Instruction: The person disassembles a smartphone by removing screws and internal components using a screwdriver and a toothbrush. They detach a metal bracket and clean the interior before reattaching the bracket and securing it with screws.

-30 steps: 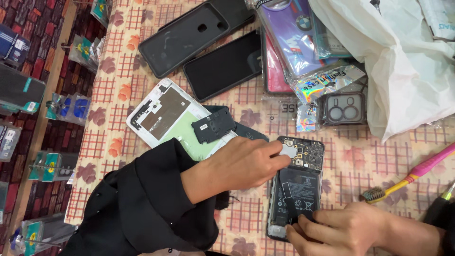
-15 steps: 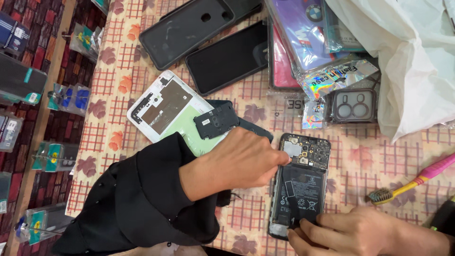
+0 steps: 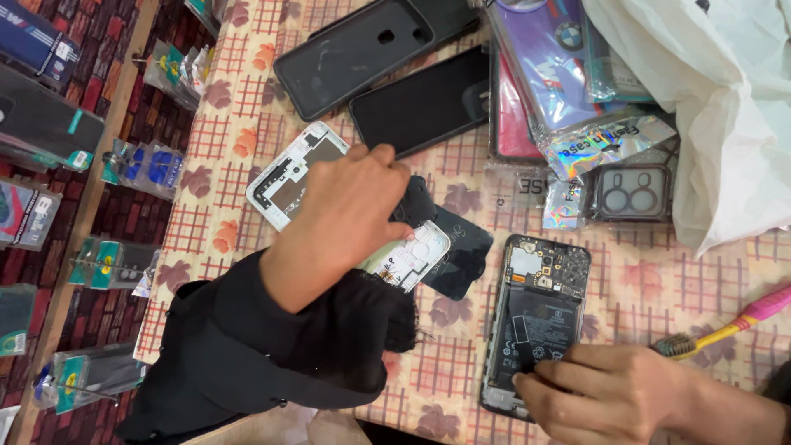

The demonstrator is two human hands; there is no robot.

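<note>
Opened black smartphone (image 3: pixel 540 317), back removed, battery and circuit board exposed, lying face-down on the checked, flower-printed tablecloth (image 3: pixel 222 124); all places are given from this phone. My right hand (image 3: pixel 614 400) holds its lower end, fingers drawn narrow with the tips on the battery's lower edge. My left hand (image 3: pixel 346 218) is to the phone's left, curled over a small black plastic cover plate (image 3: pixel 416 206) that lies on a white-and-green phone frame (image 3: pixel 288 177); whether it grips the plate or only presses on it I cannot tell. Between the frame and the phone lies a dark glossy back panel (image 3: pixel 461 251). By my judgement the step in hand is fetching a loose part while the phone is steadied; the next move calls for a firm pinch on the plate and a still right hand. Right of the phone: a pink-and-yellow toothbrush (image 3: pixel 725 330). Above it: a clear case with round camera cut-outs (image 3: pixel 630 194), a rectangular holographic silver packet (image 3: pixel 606 140), flat purple and pink case packets (image 3: pixel 552 66) and a white plastic bag (image 3: pixel 725 107). Above left: a black phone (image 3: pixel 424 103) and a black case (image 3: pixel 362 53). Far left: small clear packets with green and blue labels (image 3: pixel 148 165).
</note>
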